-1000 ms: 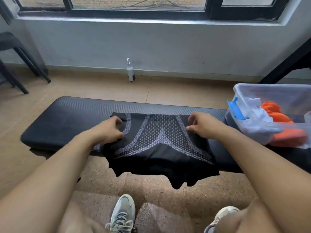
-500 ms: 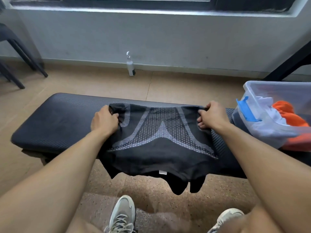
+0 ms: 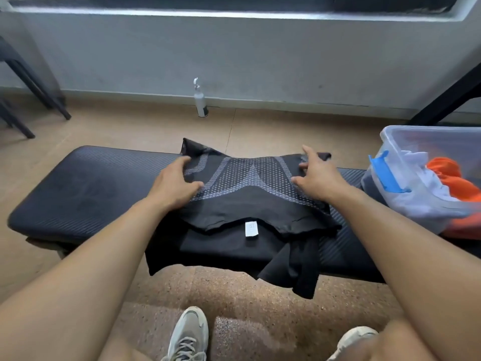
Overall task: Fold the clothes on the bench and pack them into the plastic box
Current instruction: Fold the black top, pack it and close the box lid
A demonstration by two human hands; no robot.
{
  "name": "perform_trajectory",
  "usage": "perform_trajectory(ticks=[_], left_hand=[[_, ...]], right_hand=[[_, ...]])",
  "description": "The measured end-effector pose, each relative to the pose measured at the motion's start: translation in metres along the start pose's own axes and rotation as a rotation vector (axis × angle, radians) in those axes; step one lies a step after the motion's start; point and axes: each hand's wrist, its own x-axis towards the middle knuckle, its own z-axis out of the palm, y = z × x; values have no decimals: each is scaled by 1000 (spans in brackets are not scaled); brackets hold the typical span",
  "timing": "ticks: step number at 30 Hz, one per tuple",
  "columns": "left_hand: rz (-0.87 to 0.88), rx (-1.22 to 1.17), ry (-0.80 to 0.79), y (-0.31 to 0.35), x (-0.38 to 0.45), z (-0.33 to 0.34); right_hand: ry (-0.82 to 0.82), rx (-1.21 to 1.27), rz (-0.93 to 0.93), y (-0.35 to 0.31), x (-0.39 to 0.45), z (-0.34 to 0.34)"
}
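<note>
While the black shirt (image 3: 250,204) lay across the bench (image 3: 86,188), its near part doubled over so a white label (image 3: 251,228) showed and its hem and a sleeve hung off the front edge, the left hand (image 3: 173,182) and right hand (image 3: 316,175) rested spread-fingered and apart on its patterned upper part, gripping nothing. Folding was evidently midway; the next move probably called for tucking in the dangling cloth before carrying it to the plastic box (image 3: 390,136) at the right, already holding white and orange clothes.
</note>
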Motion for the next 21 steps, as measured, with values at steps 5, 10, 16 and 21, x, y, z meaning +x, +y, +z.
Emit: perform_trajectory(ticks=[5,10,16,21], left_hand=[[314,125,-464,-8,-24,-14],[355,123,-374,-25,-32,-8],[278,-78,-61,-12,-42,-25],[375,-151,230,20,-65,-58]], right_hand=[[-233,-141,-296,-14,-38,-14],[-443,-449,-308,-7,-55,-6],[-200,-180,-289,-1,-68,-19],[199,304,-453,-16,-91,-35]])
